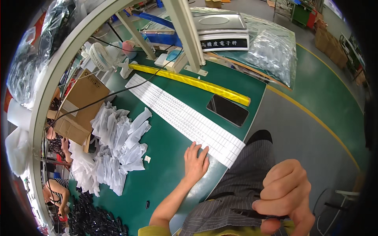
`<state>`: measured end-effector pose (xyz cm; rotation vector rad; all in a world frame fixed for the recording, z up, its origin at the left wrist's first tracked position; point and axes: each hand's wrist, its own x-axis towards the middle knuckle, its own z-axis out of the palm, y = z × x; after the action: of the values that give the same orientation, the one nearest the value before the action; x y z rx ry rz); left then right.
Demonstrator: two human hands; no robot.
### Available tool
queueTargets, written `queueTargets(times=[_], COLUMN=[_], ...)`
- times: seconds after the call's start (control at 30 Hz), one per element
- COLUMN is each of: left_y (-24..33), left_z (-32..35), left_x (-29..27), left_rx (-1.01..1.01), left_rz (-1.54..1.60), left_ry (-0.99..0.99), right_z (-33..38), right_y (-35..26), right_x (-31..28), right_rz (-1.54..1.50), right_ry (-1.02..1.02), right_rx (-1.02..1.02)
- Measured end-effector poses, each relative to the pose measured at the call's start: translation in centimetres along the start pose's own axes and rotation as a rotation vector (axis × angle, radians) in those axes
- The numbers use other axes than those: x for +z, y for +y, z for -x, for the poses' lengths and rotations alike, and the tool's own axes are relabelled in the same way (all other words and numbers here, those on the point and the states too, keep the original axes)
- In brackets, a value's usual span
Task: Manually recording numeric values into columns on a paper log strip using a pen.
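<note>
While the left hand (195,160) lies palm down, fingers loosely spread and gripping nothing, its fingertips rest on the near long side of the white gridded sheet (184,117). The right hand (286,188) is raised off the surface (167,146), curled narrow around what looks like a slim dark tool (258,214); its kind I cannot tell. The sheet stretches diagonally from beside the yellow bar (193,82) to the near edge, where its end comes up against the view of the striped trousers (254,163).

That end seems the weak spot: a shift of the leg could nudge it, and if the left hand's light pressure slipped, the sheet might skew. The black phone (227,110), close to the right-hand edge, could be knocked off by a sweeping arm. A dark cable (118,92) crosses the view of the sheet's far end and might snag. Open room lies left of the sheet, as far as the heaped translucent bags (122,137).
</note>
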<state>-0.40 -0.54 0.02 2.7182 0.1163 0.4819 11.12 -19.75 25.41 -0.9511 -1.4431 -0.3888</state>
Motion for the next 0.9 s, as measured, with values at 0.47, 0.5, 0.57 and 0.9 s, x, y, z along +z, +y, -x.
queueTargets(times=[0.47, 0.5, 0.57, 0.9], left_y=[-0.2, -0.2, -0.7, 0.4], left_z=[-0.3, 0.0, 0.5, -0.7], left_x=[0.0, 0.0, -0.4, -0.1], left_rx=[0.037, 0.032, 0.014, 0.03], left_rz=[-0.011, -0.018, -0.038, -0.017], left_ry=[0.051, 0.052, 0.064, 0.048], right_z=[0.3, 0.2, 0.0, 11.9], right_y=[-5.1, -5.4, -5.0, -3.0], right_x=[-3.0, -3.3, -3.2, -2.6], right_rz=[-0.165, -0.161, -0.262, 0.076], right_ry=[0.074, 0.079, -0.005, 0.653], right_rx=[-0.155, -0.157, -0.155, 0.747])
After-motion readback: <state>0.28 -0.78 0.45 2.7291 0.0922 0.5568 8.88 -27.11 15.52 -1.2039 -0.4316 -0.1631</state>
